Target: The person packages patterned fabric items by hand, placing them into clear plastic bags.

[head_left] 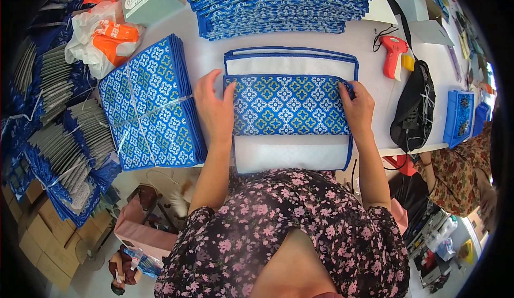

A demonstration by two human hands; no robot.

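Observation:
A blue patterned cloth (289, 105) with a white underside lies in front of me, its patterned part folded across the middle. White layers with blue edging (292, 65) show beyond the fold and on the near side. At the cloth's left edge is my left hand (213, 108), fingers spread, the thumb touching the upper left corner. My right hand (358, 108) pinches the upper right corner of the fold between thumb and fingers; some of those fingertips are hidden. To the left lies a tied stack of the same cloths (152, 102).
A tall pile of patterned cloths (284, 6) stands at the back. Right of it are a red tagging gun (393, 56), a black bag (413, 108) and a blue bin (459, 117). Plastic bags (107, 38) and bundled packs (59, 148) crowd the left. A co-worker's arm (428, 172) shows at right.

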